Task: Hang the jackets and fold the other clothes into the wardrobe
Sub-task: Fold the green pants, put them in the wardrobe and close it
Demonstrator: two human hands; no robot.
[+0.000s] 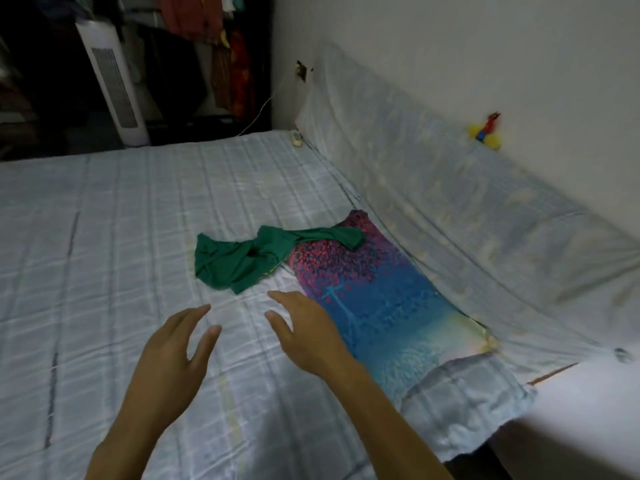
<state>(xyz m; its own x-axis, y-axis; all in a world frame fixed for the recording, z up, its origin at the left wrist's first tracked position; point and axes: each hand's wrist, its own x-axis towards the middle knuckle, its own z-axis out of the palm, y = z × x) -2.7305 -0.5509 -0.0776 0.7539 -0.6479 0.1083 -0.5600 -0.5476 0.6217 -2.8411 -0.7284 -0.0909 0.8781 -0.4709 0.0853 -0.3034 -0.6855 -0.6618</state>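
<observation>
Both hands, left hand (173,344) and right hand (304,327), spread wide, holding nothing. Just beyond fingertips: crumpled green garment (235,258) overlapping patterned pillow (377,289). Risk: dragging pillow along through careless grabbing.

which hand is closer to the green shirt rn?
Right. The right hand is just below the green shirt, fingertips close to its lower edge but not touching. The left hand is farther back and to the left. Both are open and empty.
</observation>
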